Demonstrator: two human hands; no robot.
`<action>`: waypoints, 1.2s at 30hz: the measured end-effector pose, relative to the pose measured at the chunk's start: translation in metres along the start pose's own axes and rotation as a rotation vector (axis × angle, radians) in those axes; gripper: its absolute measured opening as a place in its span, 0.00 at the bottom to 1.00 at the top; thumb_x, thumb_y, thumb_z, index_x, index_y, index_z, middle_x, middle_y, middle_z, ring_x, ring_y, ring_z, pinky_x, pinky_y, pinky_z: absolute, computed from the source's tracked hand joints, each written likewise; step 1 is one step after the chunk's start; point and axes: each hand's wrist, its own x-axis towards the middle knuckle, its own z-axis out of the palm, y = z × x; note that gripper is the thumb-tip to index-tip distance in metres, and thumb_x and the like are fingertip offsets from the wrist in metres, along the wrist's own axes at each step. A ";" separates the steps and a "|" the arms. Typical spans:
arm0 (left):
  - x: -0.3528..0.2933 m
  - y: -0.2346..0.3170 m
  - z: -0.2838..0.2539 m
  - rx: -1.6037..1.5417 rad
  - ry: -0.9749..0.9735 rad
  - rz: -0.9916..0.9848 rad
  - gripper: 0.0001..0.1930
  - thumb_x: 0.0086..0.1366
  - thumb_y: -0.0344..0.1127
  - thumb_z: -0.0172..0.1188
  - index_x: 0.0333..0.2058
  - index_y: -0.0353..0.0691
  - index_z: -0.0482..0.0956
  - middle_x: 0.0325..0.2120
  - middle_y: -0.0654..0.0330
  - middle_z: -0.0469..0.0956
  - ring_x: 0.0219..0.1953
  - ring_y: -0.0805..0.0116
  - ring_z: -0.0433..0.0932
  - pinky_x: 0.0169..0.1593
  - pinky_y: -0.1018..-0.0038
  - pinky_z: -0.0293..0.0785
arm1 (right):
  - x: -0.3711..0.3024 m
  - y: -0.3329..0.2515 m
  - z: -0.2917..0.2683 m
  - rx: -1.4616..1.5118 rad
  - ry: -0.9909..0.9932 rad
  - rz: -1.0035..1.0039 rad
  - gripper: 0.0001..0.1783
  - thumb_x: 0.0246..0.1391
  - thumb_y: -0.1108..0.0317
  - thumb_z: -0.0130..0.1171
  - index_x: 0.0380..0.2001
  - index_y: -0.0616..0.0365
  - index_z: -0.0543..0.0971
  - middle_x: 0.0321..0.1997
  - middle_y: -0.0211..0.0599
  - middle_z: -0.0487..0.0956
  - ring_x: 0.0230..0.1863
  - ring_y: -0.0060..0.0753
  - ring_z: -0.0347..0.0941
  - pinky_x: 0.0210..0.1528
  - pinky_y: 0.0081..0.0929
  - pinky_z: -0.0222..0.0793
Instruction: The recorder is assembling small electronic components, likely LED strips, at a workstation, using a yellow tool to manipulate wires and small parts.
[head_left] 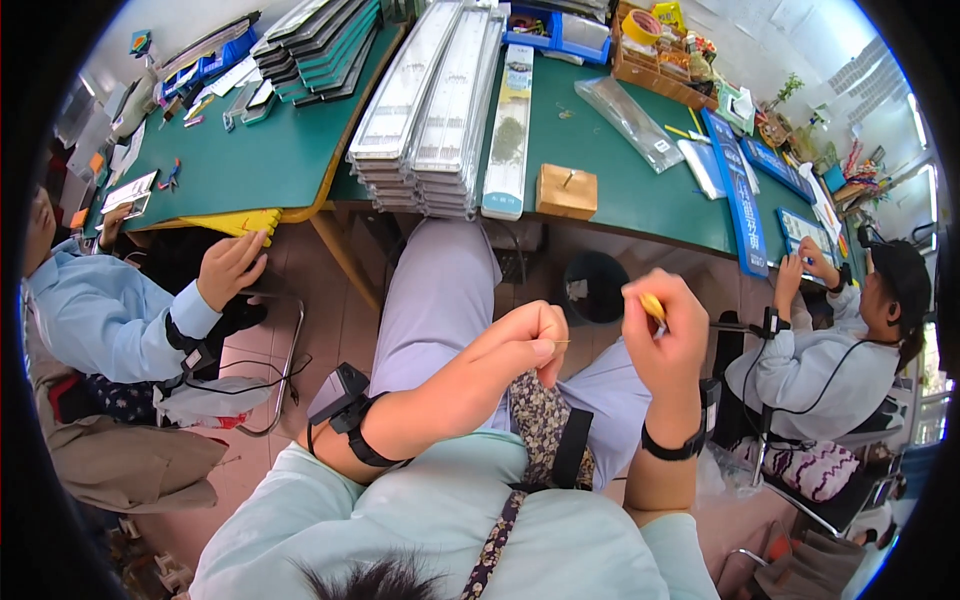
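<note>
Nearer than the wooden block (567,191), the left hand (522,340) pinches a fine yellowish strand (562,342), its end jutting rightward — the right hand (673,325) curls around a yellow object (652,304), partly hidden. Open air separates both hands from the edge of the green table (650,195), where the block sits.

Space separates the left hand (530,338) and right hand (672,325); stacked cases (428,110) and a wooden block (567,191) obstruct the worktop (645,200), leaving a gap rightward.
</note>
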 end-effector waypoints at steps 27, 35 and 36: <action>-0.008 -0.004 -0.022 0.063 0.039 -0.095 0.04 0.63 0.31 0.48 0.30 0.41 0.64 0.30 0.66 0.60 0.33 0.79 0.62 0.40 0.80 0.61 | 0.065 0.125 0.069 -0.546 -0.167 0.006 0.17 0.42 0.65 0.61 0.40 0.48 0.75 0.33 0.36 0.74 0.31 0.44 0.73 0.32 0.35 0.69; 0.000 0.013 -0.039 0.177 0.290 0.382 0.05 0.61 0.32 0.47 0.28 0.40 0.63 0.26 0.63 0.61 0.29 0.74 0.64 0.36 0.80 0.61 | 0.044 0.082 0.060 0.132 0.066 0.321 0.11 0.53 0.64 0.56 0.26 0.60 0.71 0.21 0.31 0.68 0.19 0.24 0.63 0.22 0.20 0.59; 0.004 0.025 -0.039 0.152 0.399 0.518 0.06 0.59 0.33 0.48 0.26 0.41 0.61 0.23 0.61 0.61 0.27 0.73 0.63 0.34 0.78 0.61 | 0.038 0.071 0.059 0.129 0.068 0.323 0.11 0.53 0.64 0.56 0.26 0.60 0.71 0.21 0.31 0.68 0.19 0.24 0.63 0.22 0.20 0.59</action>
